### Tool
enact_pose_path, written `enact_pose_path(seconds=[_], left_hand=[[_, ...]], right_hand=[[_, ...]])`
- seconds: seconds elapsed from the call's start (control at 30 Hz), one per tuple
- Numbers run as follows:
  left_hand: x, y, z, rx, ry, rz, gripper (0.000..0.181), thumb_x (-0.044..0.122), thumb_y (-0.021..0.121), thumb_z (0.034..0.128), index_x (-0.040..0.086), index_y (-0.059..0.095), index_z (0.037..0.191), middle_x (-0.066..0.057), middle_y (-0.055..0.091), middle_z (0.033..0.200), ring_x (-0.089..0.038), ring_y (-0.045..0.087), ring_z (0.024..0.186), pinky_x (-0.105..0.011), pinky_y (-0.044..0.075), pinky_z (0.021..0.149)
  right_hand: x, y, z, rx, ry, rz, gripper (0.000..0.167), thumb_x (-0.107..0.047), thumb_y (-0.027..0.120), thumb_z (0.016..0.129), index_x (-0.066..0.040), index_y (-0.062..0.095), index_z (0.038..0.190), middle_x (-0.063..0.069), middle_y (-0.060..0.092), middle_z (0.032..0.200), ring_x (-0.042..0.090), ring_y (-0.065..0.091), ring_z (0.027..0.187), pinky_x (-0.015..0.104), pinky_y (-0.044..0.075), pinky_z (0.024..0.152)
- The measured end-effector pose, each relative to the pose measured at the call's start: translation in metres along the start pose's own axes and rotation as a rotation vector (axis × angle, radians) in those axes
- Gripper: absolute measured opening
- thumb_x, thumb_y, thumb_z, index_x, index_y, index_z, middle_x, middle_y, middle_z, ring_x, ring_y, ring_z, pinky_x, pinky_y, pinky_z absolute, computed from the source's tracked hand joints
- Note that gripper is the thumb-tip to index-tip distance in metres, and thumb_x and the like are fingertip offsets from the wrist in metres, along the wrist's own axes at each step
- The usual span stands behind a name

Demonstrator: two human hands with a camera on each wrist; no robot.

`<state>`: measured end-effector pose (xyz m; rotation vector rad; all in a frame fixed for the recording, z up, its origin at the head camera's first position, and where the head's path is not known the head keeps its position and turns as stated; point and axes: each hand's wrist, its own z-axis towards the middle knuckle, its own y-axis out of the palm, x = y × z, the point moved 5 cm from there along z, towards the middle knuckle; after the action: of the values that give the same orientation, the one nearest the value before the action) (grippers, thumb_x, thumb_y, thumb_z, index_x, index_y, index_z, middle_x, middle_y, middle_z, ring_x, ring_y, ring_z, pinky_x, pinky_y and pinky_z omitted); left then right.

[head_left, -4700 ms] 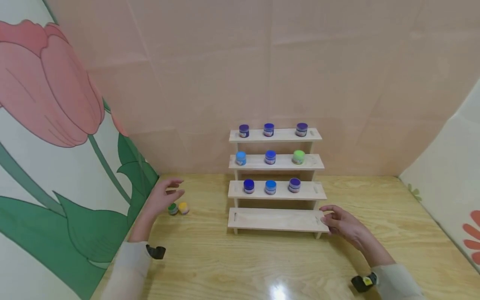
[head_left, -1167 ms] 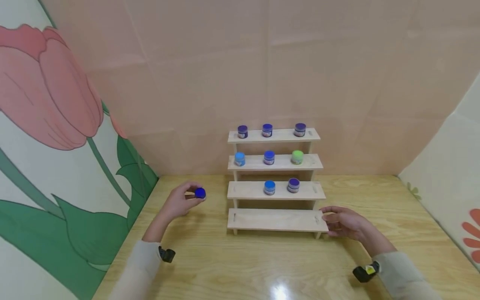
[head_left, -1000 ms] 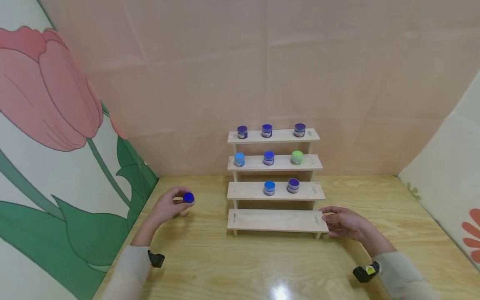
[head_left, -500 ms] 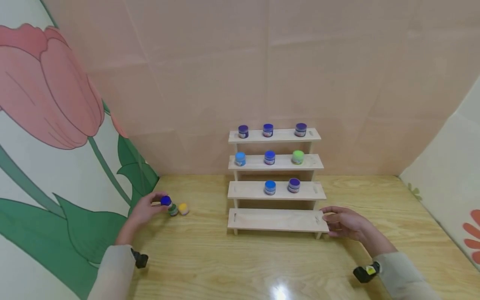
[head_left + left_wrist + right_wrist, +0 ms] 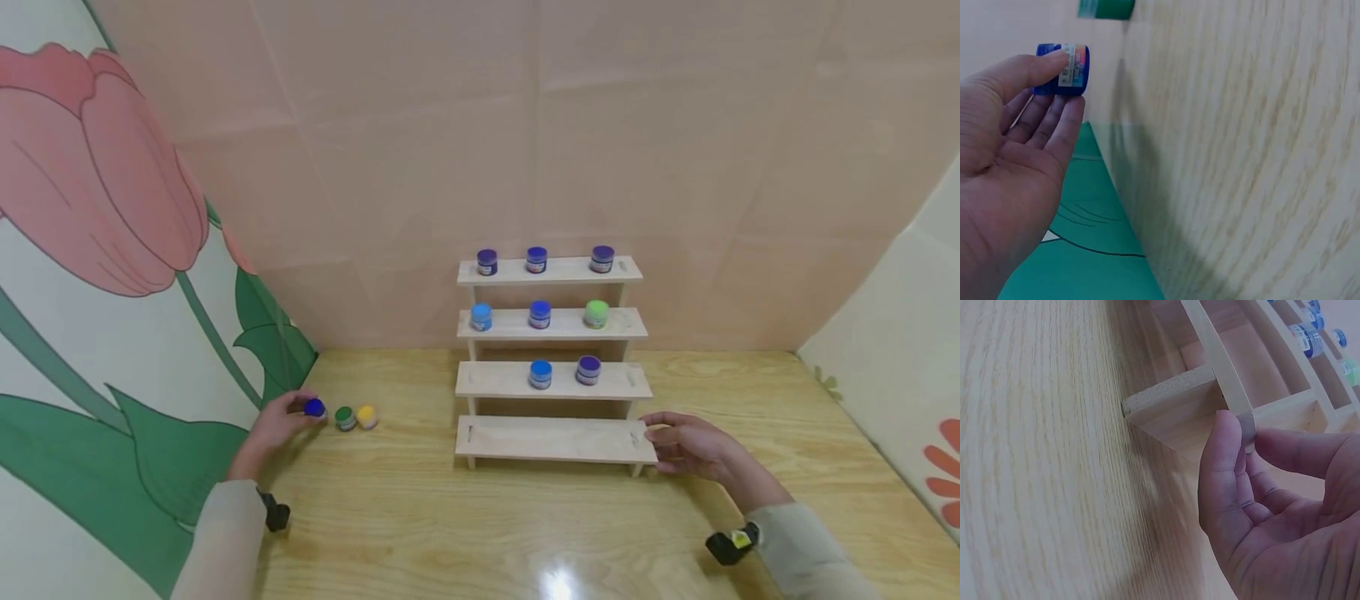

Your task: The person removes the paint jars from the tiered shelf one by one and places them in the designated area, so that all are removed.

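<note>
Beside the green jar [image 5: 345,419], I'm watching the left hand [image 5: 277,425] pinching the dark-blue jar [image 5: 315,408]; I'm judging it light, stiff, slightly slippery, best gripped by its sides. The right hand [image 5: 693,447] is pinching the wooden stand [image 5: 555,438].

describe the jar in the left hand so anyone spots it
Find the tiered wooden stand, then look left to the left hand. It pinches the blue jar, set apart by colour from the green jar and yellow jar alongside.

Bare left hand [image 5: 279,423], scene left: thumb and fingers in pinch grip. Bare right hand [image 5: 696,448], scene right: likewise pinching.
</note>
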<state>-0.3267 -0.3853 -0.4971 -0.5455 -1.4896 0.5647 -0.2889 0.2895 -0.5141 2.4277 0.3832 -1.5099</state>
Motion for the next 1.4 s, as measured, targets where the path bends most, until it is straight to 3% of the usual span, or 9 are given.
enact_pose_path(seconds=[0.4,0.63,0.77,0.9,1.1,1.23,1.4], left_hand=[[-0.021,0.012,0.011,-0.012,-0.072,0.021,0.048,0.013,0.075,0.0928,-0.008,0.056,0.132,-0.032,0.06,0.128,-0.046,0.056,0.118,-0.057,0.045,0.102],[-0.018,0.011,0.01,-0.025,-0.08,0.023,0.054,0.014,0.074,0.0928,-0.009,0.051,0.136,-0.034,0.055,0.133,-0.048,0.053,0.122,-0.058,0.045,0.103],[-0.009,0.009,0.011,-0.024,-0.062,0.029,0.058,0.016,0.072,0.0944,-0.008,0.047,0.141,-0.033,0.049,0.141,-0.049,0.047,0.129,-0.06,0.04,0.108],[0.015,0.006,0.014,0.005,0.017,0.061,0.055,0.019,0.067,0.097,-0.005,0.047,0.143,-0.033,0.047,0.143,-0.048,0.043,0.133,-0.06,0.036,0.112],[0.074,0.015,0.014,0.024,0.184,0.084,0.051,0.024,0.067,0.0987,-0.004,0.053,0.14,-0.029,0.051,0.139,-0.047,0.046,0.13,-0.06,0.038,0.111],[0.112,0.031,0.013,0.018,0.256,0.009,0.048,0.024,0.068,0.0989,0.0,0.056,0.138,-0.025,0.054,0.139,-0.044,0.048,0.13,-0.058,0.044,0.107],[0.155,0.05,0.004,0.008,0.289,-0.106,0.045,0.021,0.071,0.0972,0.004,0.058,0.136,-0.019,0.056,0.139,-0.038,0.054,0.127,-0.054,0.051,0.102]], right_hand=[[-0.001,0.0,0.0,-0.016,-0.02,0.008,0.018,-0.012,0.057,0.102,-0.015,0.058,0.12,0.002,0.07,0.097,0.016,0.068,0.088,0.03,0.061,0.073],[0.001,-0.002,0.002,-0.018,-0.024,0.014,0.017,-0.012,0.058,0.102,-0.016,0.059,0.119,0.002,0.071,0.097,0.015,0.069,0.088,0.03,0.061,0.072],[0.002,-0.002,0.003,-0.02,-0.022,0.013,0.018,-0.013,0.058,0.102,-0.015,0.058,0.12,0.002,0.071,0.097,0.015,0.069,0.088,0.03,0.061,0.072],[0.002,-0.002,0.002,-0.013,-0.017,0.007,0.022,-0.014,0.059,0.102,-0.012,0.056,0.124,0.002,0.071,0.099,0.016,0.069,0.089,0.031,0.061,0.073],[0.002,-0.002,0.001,-0.002,-0.009,-0.001,0.026,-0.014,0.06,0.102,-0.01,0.054,0.127,0.002,0.071,0.1,0.016,0.069,0.09,0.032,0.061,0.074],[0.0,-0.002,0.0,0.004,-0.01,-0.005,0.025,-0.014,0.06,0.102,-0.01,0.055,0.126,0.002,0.071,0.1,0.017,0.069,0.09,0.033,0.061,0.075],[0.0,0.0,-0.001,0.011,-0.012,-0.009,0.024,-0.013,0.059,0.101,-0.01,0.056,0.125,0.002,0.071,0.099,0.017,0.069,0.089,0.033,0.061,0.075]])
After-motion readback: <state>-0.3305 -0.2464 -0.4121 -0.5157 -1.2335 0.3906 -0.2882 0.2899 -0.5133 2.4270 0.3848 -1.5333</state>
